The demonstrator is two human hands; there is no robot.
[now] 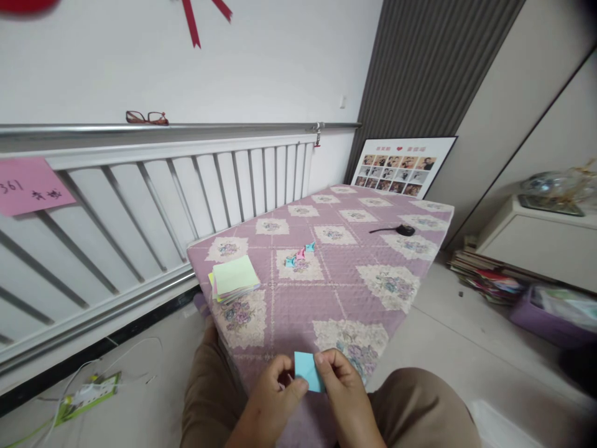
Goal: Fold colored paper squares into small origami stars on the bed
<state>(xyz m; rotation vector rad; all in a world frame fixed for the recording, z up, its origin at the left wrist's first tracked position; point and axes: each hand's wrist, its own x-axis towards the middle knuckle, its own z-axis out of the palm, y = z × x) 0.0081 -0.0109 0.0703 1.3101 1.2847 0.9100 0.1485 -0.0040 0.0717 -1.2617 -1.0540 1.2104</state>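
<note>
A small square of folded light blue paper is held between my two hands just above the near edge of the table. My left hand pinches its lower left side with the thumb in front. At the upper right corner, my right hand grips it between thumb and bent fingers. Farther up the cloth sit three small folded paper pieces: a blue one, a pink one and another blue one. To their left lies a stack of square coloured paper, pale green on top.
A purple flowered cloth covers the table. Toward its far right lies a black round object with a thin tail. A white radiator borders the left side, with glasses on the pipe above. A photo board leans behind.
</note>
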